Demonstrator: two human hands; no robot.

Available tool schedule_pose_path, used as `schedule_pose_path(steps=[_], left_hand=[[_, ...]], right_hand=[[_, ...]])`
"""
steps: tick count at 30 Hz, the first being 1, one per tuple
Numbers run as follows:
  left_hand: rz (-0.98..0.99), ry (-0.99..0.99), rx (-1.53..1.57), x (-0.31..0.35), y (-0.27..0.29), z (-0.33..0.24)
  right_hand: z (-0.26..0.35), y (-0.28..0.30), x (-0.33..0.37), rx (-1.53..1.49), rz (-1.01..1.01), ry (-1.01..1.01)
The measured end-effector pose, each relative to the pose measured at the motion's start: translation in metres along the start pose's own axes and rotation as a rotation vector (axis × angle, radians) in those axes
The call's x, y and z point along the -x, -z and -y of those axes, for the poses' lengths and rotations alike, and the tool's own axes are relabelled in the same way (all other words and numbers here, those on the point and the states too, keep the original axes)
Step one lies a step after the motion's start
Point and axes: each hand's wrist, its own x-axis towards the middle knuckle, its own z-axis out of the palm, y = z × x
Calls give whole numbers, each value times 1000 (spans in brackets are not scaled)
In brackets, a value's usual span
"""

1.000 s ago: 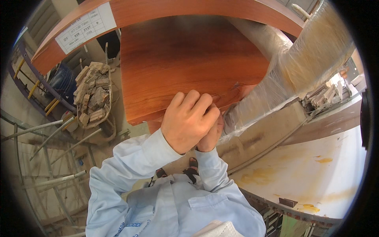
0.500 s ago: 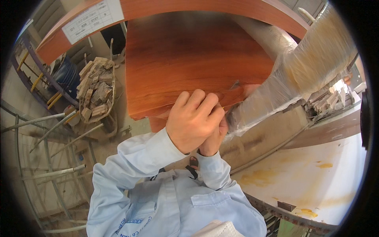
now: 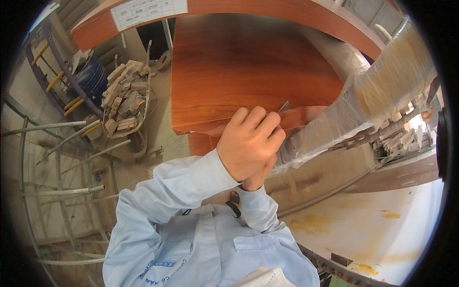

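My left hand (image 3: 251, 143) lies over my right hand (image 3: 260, 173) at the near edge of a reddish-brown wooden panel (image 3: 248, 67). The left fingers are curled inward, and what they grip, if anything, is hidden. Only the back part of my right hand shows beneath; its fingers are covered. A grey pointed sliver, perhaps a blade tip (image 3: 286, 106), sticks up just beyond the left fingertips. Beside the hands a narrow strip (image 3: 306, 116) runs along the panel's edge. To the right, a slanting post (image 3: 351, 107) wrapped in clear plastic film comes close to my fingers.
A curved wooden beam (image 3: 267, 10) with a white paper label (image 3: 148, 12) crosses above. At the left are a wheelbarrow of rubble (image 3: 126, 98), a blue barrel (image 3: 91, 79) and metal scaffold tubes (image 3: 62, 192). A stained white surface (image 3: 363, 225) lies at the lower right.
The view has shifted, so the panel sits farther right and the hands appear slightly higher and to the right. The grey tip now stands nearer the fingers, and the right hand is more covered.
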Motion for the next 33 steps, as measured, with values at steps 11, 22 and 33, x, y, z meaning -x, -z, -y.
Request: schedule_pose_path(steps=[11, 22, 33], left_hand=[[-60, -7, -44, 2, -4, -5], [-120, -11, -1, 2, 0, -12], [-227, -21, -27, -2, 12, -23]], right_hand=[[-25, -4, 38, 208, 111, 117], [-25, -42, 50, 41, 121, -471], [-10, -82, 62, 77, 254, -425]])
